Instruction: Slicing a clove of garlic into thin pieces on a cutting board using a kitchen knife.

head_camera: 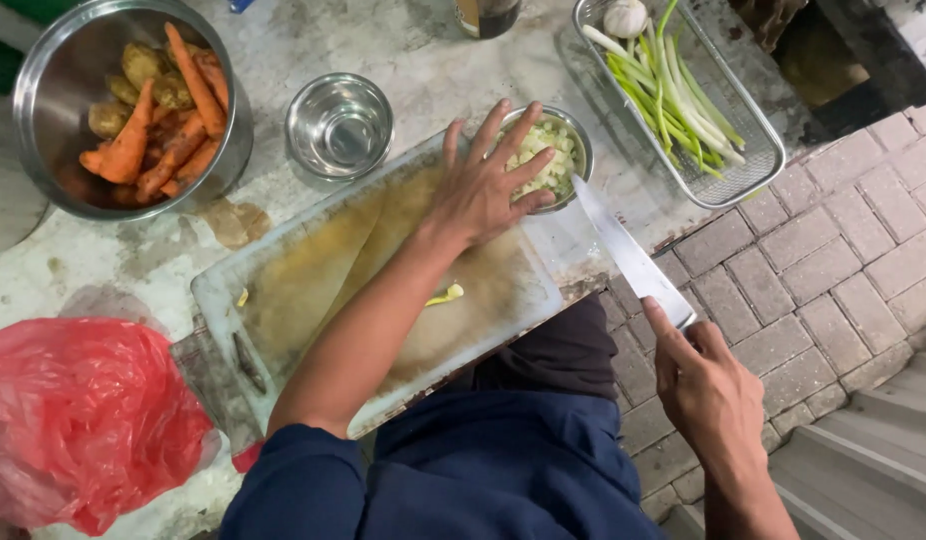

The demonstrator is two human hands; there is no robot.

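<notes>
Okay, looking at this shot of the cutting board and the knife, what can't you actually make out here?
Head view only:
- Small bowl of chopped vegetable: the left hand covers part of it.
- Knife: its handle is hidden inside the right hand.
- Dark jar: cut off by the top edge.
- Red plastic bag: contents not visible.
- Cutting board: near edge hidden by the arm.

We see a stained grey surface [423, 60]. On it lie a cutting board [313, 290], three steel bowls, a wire basket [753, 150] at upper right, and a red bag [83, 420] at lower left.
</notes>
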